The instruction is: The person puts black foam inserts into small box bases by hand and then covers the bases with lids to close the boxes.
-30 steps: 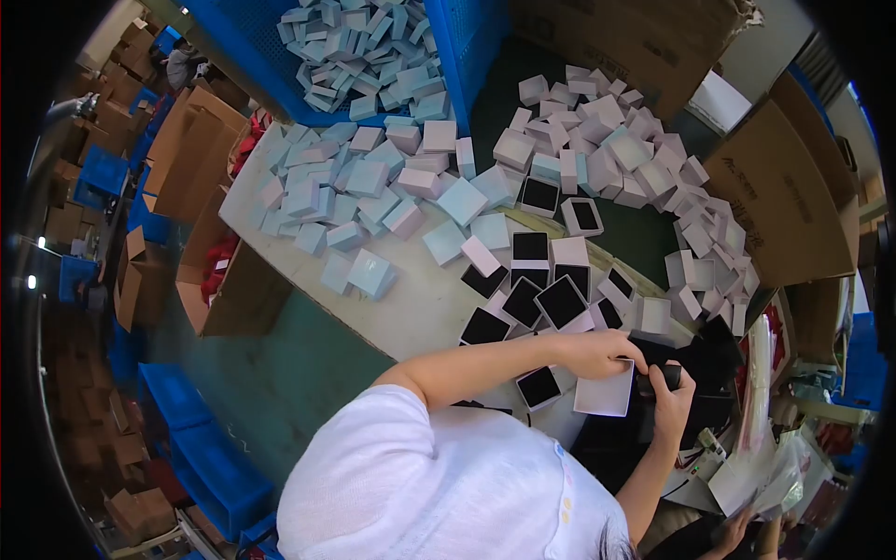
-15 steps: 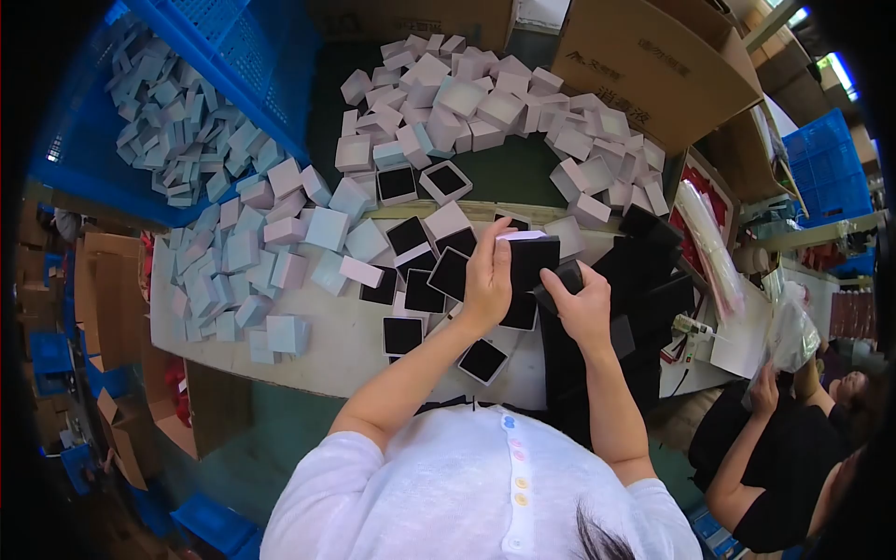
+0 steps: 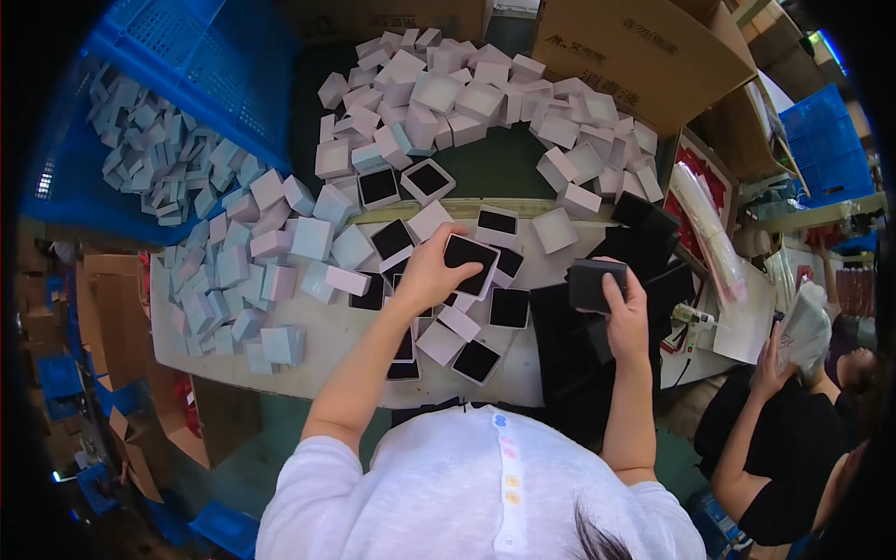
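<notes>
Black-lined box (image 3: 473, 255), from the head view: grasped in the left hand (image 3: 431, 271), above the pale table (image 3: 341, 327). Black block (image 3: 590, 283) (squarish, thick) clasped in the right hand (image 3: 627, 308), near black material (image 3: 569, 364). Beyond, 2 open boxes (image 3: 428, 181) side by side, near heaped pale boxes (image 3: 436, 91).

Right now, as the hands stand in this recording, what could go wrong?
The left hand holds a black-lined box amid scattered boxes, so lowering it might knock some askew. The right hand holds a black block over black sheets; if it slipped, it could be hard to spot there.
</notes>
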### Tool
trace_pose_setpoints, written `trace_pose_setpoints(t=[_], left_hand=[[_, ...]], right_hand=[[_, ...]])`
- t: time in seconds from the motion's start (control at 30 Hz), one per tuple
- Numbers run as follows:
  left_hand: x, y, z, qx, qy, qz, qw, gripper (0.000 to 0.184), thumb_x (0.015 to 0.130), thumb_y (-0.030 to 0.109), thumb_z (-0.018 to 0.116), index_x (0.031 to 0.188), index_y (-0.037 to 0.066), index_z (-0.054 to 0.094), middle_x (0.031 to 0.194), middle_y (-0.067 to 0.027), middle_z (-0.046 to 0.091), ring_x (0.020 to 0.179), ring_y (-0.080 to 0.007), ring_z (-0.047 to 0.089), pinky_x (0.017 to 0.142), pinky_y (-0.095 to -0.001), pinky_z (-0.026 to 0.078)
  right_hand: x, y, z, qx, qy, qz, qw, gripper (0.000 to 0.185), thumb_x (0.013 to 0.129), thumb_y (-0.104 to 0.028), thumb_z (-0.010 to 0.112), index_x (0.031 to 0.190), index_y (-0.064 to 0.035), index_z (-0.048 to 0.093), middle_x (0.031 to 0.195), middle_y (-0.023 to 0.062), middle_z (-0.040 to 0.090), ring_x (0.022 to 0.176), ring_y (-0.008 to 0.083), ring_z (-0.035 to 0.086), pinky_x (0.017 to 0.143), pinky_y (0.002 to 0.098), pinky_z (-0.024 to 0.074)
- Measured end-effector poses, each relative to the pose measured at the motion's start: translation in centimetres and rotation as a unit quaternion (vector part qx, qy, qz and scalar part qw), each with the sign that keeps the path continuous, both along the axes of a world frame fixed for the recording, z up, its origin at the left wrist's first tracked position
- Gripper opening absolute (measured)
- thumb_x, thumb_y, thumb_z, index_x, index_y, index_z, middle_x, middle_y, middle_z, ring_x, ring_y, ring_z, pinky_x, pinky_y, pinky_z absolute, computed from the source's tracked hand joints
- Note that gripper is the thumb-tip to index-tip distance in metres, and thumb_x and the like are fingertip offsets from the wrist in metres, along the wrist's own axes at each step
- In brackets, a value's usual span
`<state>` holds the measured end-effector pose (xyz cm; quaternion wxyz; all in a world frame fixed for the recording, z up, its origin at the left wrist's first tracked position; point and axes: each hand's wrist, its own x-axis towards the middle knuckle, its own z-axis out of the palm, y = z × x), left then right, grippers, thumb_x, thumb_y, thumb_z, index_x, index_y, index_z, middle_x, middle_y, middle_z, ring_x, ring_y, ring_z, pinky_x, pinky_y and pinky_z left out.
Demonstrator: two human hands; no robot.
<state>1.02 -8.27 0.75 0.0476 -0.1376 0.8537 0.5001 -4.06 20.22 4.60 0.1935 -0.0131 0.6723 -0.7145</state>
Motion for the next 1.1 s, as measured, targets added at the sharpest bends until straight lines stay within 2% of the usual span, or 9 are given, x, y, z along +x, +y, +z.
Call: trace_pose_setpoints(t=[0.13,0.2,0.27,0.43,0.5,0.67,0.8,0.93,1.1], left_hand=[[-4.8,1.1,0.0,-0.184,0.168,-0.009,0.968,0.059,0.074,0.034,0.076,0.120,0.004,0.055,0.106,-0.0159,0.061,0.101,-0.0354,0.061,0.085,-0.0426,0.049],[-10.3,4.8,-3.4,-0.090,0.117,-0.010,0.989,0.043,0.079,0.035,0.071,0.102,0.002,0.059,0.102,-0.0173,0.063,0.092,-0.0353,0.064,0.077,-0.0440,0.052],[-14.2,9.0,-8.5,-0.261,0.032,-0.073,0.962,0.042,0.078,0.036,0.070,0.101,0.001,0.062,0.099,-0.0176,0.065,0.091,-0.0362,0.066,0.071,-0.0460,0.054],[-17.4,12.3,-12.9,-0.427,0.040,-0.196,0.882,0.021,0.076,0.017,0.064,0.094,0.011,0.073,0.101,-0.0105,0.067,0.100,-0.0265,0.061,0.087,-0.0429,0.043],[-16.4,11.3,-10.7,-0.315,0.149,-0.120,0.929,0.017,0.069,0.013,0.066,0.082,0.004,0.071,0.096,-0.0144,0.066,0.099,-0.0316,0.061,0.085,-0.0435,0.046],[-9.5,11.3,-6.0,0.072,0.230,-0.027,0.970,0.056,0.080,0.000,0.047,0.134,0.003,0.034,0.115,-0.0271,0.058,0.100,-0.0447,0.062,0.086,-0.0491,0.049],[-4.8,10.4,-0.3,0.460,0.018,0.039,0.887,0.040,0.102,0.037,0.031,0.132,0.011,0.032,0.117,-0.0238,0.054,0.073,-0.0384,0.068,0.045,-0.0376,0.058],[-3.3,10.0,-0.2,0.375,0.031,-0.031,0.926,0.039,0.103,0.041,0.028,0.127,0.012,0.036,0.113,-0.0212,0.055,0.065,-0.0336,0.067,0.044,-0.0360,0.057],[-3.2,10.3,-1.4,0.258,0.089,-0.072,0.959,0.046,0.080,0.023,0.068,0.118,0.006,0.047,0.108,-0.0135,0.058,0.087,-0.0219,0.062,0.073,-0.0319,0.050]], right_hand=[[-0.1,3.9,-0.8,-0.114,-0.059,-0.046,0.991,0.034,0.102,-0.019,0.044,0.132,-0.0041,0.048,0.126,0.0142,0.058,0.109,0.0249,0.062,0.084,0.0415,0.0573],[-0.3,3.0,-1.0,-0.141,-0.055,-0.070,0.986,0.036,0.102,-0.019,0.043,0.134,-0.0039,0.046,0.129,0.0150,0.055,0.115,0.0264,0.059,0.092,0.0455,0.0534],[-0.5,1.6,-1.4,-0.140,-0.031,-0.076,0.987,0.035,0.101,-0.015,0.046,0.134,-0.0032,0.048,0.126,0.0116,0.056,0.114,0.0218,0.058,0.095,0.0411,0.0518],[-0.3,0.7,-1.3,0.185,0.235,-0.065,0.952,0.033,0.095,-0.002,0.048,0.126,0.0037,0.055,0.120,0.0137,0.061,0.111,0.0214,0.057,0.099,0.0328,0.0418],[-0.6,1.6,-2.6,0.301,0.341,-0.051,0.889,0.035,0.094,-0.002,0.050,0.127,0.0037,0.054,0.124,0.0189,0.059,0.114,0.0310,0.056,0.100,0.0374,0.0412],[-1.4,-2.6,-2.3,0.410,0.501,0.039,0.761,0.042,0.088,-0.008,0.057,0.129,0.0037,0.053,0.132,0.0215,0.053,0.127,0.0427,0.043,0.107,0.0510,0.0303],[-0.9,-4.8,-2.9,0.328,0.508,0.091,0.791,0.046,0.093,-0.017,0.053,0.133,0.0043,0.048,0.136,0.0211,0.049,0.130,0.0431,0.040,0.110,0.0523,0.0260],[-0.3,-4.2,-2.6,0.245,0.466,0.161,0.835,0.039,0.097,-0.025,0.044,0.123,0.0031,0.049,0.141,0.0233,0.043,0.135,0.0430,0.033,0.113,0.0529,0.0210],[0.6,-3.5,-3.9,0.106,0.377,0.148,0.908,0.043,0.091,-0.020,0.046,0.128,-0.0010,0.037,0.149,0.0257,0.031,0.140,0.0396,0.028,0.116,0.0497,0.0149]])
